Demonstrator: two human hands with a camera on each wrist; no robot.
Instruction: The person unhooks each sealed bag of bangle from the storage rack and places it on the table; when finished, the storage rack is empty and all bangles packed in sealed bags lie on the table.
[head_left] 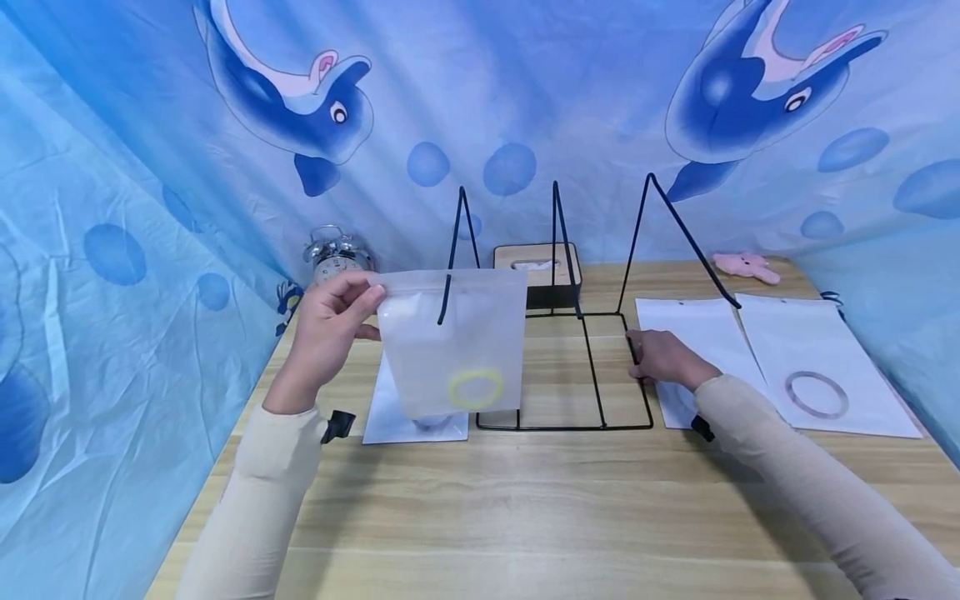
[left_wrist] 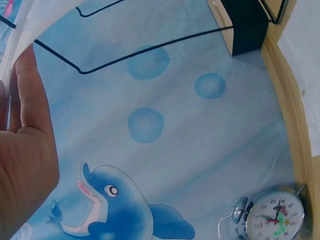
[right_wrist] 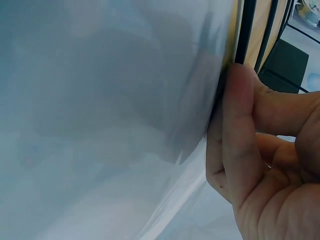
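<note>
A translucent zip bag (head_left: 420, 333) hangs upright, its top left corner pinched between thumb and fingers of my left hand (head_left: 330, 325). A yellow ring (head_left: 476, 389) shows low on the bag. The black wire rack (head_left: 588, 358) stands on the table with bent prongs rising from it. One leg of its left prong crosses the bag's front; the other passes behind it. My right hand (head_left: 667, 358) grips the rack's right base bar. In the right wrist view, the thumb and fingers of that hand (right_wrist: 270, 145) close around a dark bar.
White bags (head_left: 690, 333) lie right of the rack, one bearing a greyish ring (head_left: 817, 395). Another white bag (head_left: 382, 408) lies partly under the raised one. Behind stand a tissue box (head_left: 551, 296), an alarm clock (head_left: 337, 258) and a pink plush toy (head_left: 746, 267). A blue dolphin curtain (head_left: 465, 100) encloses the table.
</note>
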